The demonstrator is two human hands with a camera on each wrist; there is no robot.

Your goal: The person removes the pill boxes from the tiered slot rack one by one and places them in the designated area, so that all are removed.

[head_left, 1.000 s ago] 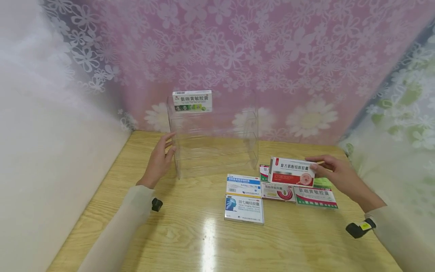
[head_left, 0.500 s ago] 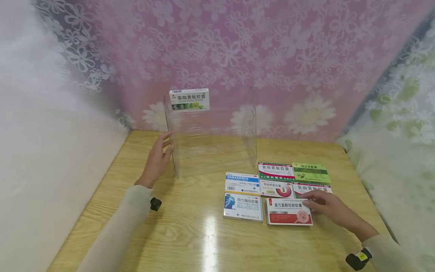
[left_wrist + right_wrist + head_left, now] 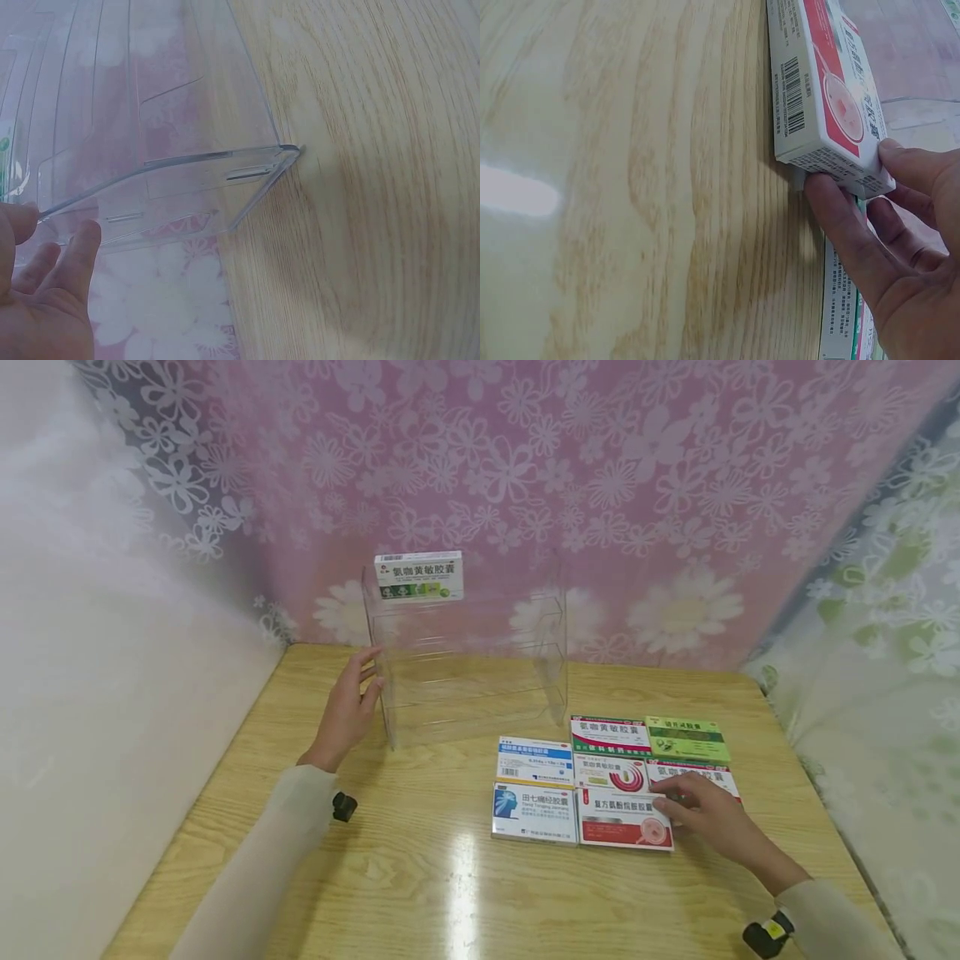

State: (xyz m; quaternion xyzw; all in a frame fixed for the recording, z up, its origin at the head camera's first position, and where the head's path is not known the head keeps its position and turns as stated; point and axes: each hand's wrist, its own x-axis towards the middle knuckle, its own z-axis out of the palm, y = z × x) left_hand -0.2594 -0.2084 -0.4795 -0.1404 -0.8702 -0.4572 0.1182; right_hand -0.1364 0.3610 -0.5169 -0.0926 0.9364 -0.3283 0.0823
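Note:
My left hand (image 3: 347,710) holds the left side panel of a clear plastic display rack (image 3: 480,693), thumb at its front edge. The left wrist view shows the hand's fingers (image 3: 79,251) along the panel. On the rack's top tier stands a white-and-green medicine box (image 3: 418,578). My right hand (image 3: 716,818) pinches the right end of a red-and-white medicine box (image 3: 626,822), with its thumb on the upper edge. In the right wrist view, a finger lies under the end of that box. Its left end sits beside a white-and-blue medicine box (image 3: 535,814).
Behind it lie a blue-and-white box (image 3: 534,760), a white box with red arcs (image 3: 611,774), a red-green-white box (image 3: 610,737), a yellow-green box (image 3: 686,740) and another partly covered box (image 3: 727,781). A floral cloth (image 3: 465,468) hangs behind the wooden table (image 3: 360,877).
My right hand has brought the red-and-white box from above the other boxes down to the front row, then left against the white-and-blue box. My left hand stays at the rack.

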